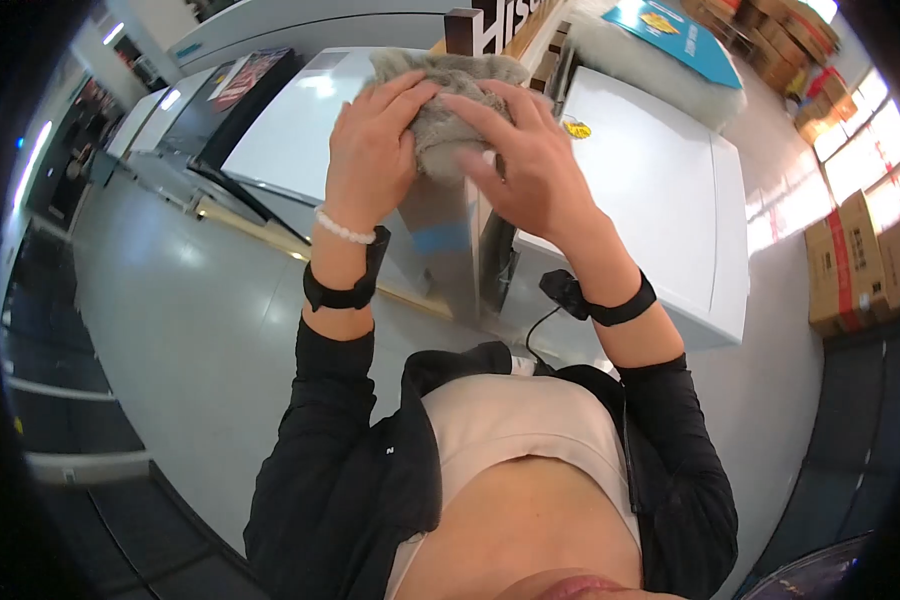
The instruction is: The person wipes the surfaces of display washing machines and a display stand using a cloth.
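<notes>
A grey, fluffy cloth (445,125) is bunched up between my two hands, above the gap between two white appliances. My left hand (372,150) holds its left side, fingers bent over the top. On the right side, my right hand (520,155) has its fingers curved over the cloth, with the thumb pointing toward the middle. The white top (295,120) of one appliance is behind my left hand. Another white top (655,170), with a small yellow sticker (577,129) on it, extends to the right of my right hand.
A blue sheet (675,40) lies on a fluffy pale cover (620,60) at the upper right. Cardboard boxes (855,265) stand far right. A dark appliance (235,105) is at the upper left. A narrow grey panel with blue tape (440,238) stands below the cloth.
</notes>
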`<move>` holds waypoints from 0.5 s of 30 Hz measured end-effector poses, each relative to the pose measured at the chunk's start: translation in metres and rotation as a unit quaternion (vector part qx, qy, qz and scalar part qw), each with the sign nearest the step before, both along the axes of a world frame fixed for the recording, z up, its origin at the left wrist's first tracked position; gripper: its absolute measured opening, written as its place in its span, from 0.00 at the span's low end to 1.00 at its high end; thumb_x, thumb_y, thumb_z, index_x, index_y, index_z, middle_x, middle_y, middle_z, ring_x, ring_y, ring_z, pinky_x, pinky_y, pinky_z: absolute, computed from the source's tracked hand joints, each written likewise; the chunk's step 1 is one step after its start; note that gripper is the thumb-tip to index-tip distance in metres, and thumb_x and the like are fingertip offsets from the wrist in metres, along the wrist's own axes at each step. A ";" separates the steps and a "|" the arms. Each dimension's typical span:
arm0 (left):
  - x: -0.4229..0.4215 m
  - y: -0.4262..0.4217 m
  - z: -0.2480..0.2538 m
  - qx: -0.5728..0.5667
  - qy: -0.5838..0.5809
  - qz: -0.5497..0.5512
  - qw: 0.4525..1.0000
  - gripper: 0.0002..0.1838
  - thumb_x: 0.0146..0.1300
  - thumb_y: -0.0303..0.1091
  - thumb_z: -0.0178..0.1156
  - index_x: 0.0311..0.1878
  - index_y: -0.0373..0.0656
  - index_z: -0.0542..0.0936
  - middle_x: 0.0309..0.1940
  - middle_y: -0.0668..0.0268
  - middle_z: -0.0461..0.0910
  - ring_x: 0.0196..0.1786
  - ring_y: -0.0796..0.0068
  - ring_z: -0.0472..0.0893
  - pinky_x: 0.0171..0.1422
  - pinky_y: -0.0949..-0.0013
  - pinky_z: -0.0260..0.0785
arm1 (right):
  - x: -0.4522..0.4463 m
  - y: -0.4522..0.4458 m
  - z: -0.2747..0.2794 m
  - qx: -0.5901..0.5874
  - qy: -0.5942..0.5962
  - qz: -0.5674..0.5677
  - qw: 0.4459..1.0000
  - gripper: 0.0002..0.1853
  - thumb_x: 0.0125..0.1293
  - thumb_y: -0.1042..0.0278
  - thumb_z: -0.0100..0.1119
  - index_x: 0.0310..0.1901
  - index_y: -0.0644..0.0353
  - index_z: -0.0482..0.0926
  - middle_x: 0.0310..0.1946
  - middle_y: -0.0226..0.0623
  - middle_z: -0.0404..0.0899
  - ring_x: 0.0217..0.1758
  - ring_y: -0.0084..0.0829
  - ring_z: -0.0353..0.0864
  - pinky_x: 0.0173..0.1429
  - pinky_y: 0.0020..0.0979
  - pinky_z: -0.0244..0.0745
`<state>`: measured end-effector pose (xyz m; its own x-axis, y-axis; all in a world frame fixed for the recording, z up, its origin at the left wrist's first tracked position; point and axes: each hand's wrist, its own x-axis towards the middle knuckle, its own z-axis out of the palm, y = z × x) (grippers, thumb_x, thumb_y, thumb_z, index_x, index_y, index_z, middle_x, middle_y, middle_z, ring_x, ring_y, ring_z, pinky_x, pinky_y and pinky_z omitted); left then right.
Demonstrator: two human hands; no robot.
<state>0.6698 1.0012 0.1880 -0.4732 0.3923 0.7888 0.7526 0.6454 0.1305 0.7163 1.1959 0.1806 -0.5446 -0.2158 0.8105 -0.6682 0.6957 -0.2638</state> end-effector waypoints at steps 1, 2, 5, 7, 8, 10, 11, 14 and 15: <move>-0.014 -0.007 -0.008 0.031 -0.039 -0.061 0.997 0.22 0.57 0.23 0.53 0.56 0.44 0.79 0.59 0.58 0.77 0.59 0.52 0.75 0.67 0.58 0.66 | -0.001 -0.008 -0.004 0.005 -0.003 -0.027 1.000 0.22 0.60 0.65 0.64 0.58 0.42 0.78 0.59 0.45 0.72 0.61 0.50 0.71 0.60 0.49 0.70; -0.021 -0.011 -0.014 0.062 -0.061 -0.102 0.991 0.22 0.57 0.23 0.53 0.56 0.44 0.79 0.59 0.57 0.77 0.60 0.52 0.74 0.68 0.58 0.65 | -0.001 -0.016 -0.009 0.010 -0.006 -0.053 0.999 0.23 0.60 0.63 0.64 0.59 0.42 0.78 0.60 0.45 0.72 0.61 0.51 0.70 0.60 0.50 0.70; -0.030 -0.020 -0.023 0.138 -0.103 -0.198 0.965 0.20 0.59 0.24 0.53 0.56 0.42 0.79 0.62 0.54 0.75 0.63 0.53 0.73 0.70 0.58 0.63 | -0.001 -0.037 -0.019 0.001 0.002 -0.128 0.992 0.25 0.53 0.57 0.70 0.55 0.40 0.78 0.59 0.41 0.71 0.64 0.54 0.66 0.58 0.52 0.70; -0.037 -0.024 -0.036 0.167 -0.101 -0.241 0.951 0.19 0.60 0.25 0.54 0.55 0.41 0.79 0.63 0.52 0.74 0.66 0.53 0.72 0.71 0.58 0.62 | 0.003 -0.052 -0.026 0.006 0.012 -0.168 0.986 0.27 0.48 0.59 0.72 0.53 0.40 0.79 0.59 0.38 0.71 0.65 0.55 0.63 0.60 0.52 0.68; -0.038 -0.024 -0.042 0.189 -0.091 -0.247 0.946 0.19 0.60 0.25 0.55 0.55 0.40 0.79 0.64 0.52 0.74 0.66 0.53 0.72 0.71 0.58 0.62 | 0.008 -0.059 -0.031 0.011 0.016 -0.185 0.983 0.28 0.45 0.61 0.73 0.52 0.42 0.80 0.58 0.36 0.71 0.65 0.54 0.62 0.63 0.51 0.66; -0.037 -0.024 -0.059 0.233 -0.071 -0.255 0.936 0.18 0.60 0.25 0.56 0.54 0.39 0.79 0.65 0.50 0.73 0.66 0.52 0.72 0.71 0.58 0.62 | 0.010 -0.068 -0.043 0.022 0.044 -0.204 0.978 0.28 0.40 0.63 0.74 0.49 0.42 0.81 0.57 0.33 0.72 0.65 0.53 0.60 0.65 0.49 0.64; -0.038 -0.025 -0.071 0.244 -0.051 -0.271 0.930 0.18 0.58 0.23 0.58 0.53 0.39 0.80 0.67 0.49 0.71 0.67 0.50 0.72 0.71 0.57 0.62 | 0.011 -0.070 -0.053 0.029 0.068 -0.208 0.975 0.27 0.39 0.63 0.74 0.47 0.41 0.82 0.57 0.31 0.72 0.65 0.52 0.59 0.66 0.49 0.63; -0.020 -0.032 -0.111 0.273 -0.078 -0.230 0.931 0.18 0.56 0.22 0.60 0.51 0.39 0.80 0.67 0.50 0.71 0.67 0.48 0.71 0.70 0.56 0.63 | 0.019 -0.069 -0.092 0.097 0.116 -0.239 0.959 0.25 0.40 0.57 0.72 0.46 0.36 0.82 0.54 0.26 0.73 0.65 0.49 0.61 0.59 0.49 0.63; -0.015 -0.034 -0.130 0.259 -0.058 -0.201 0.943 0.18 0.54 0.22 0.60 0.50 0.39 0.81 0.67 0.51 0.71 0.67 0.47 0.71 0.71 0.54 0.62 | 0.023 -0.069 -0.104 0.128 0.130 -0.253 0.950 0.24 0.42 0.54 0.71 0.46 0.34 0.81 0.53 0.25 0.73 0.65 0.48 0.62 0.56 0.49 0.64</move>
<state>0.6544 0.9672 0.0576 -0.4633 0.1350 0.8759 0.8841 0.1389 0.4462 0.7392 1.1274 0.0762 -0.4204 -0.1889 0.8875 -0.2512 0.9641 0.0862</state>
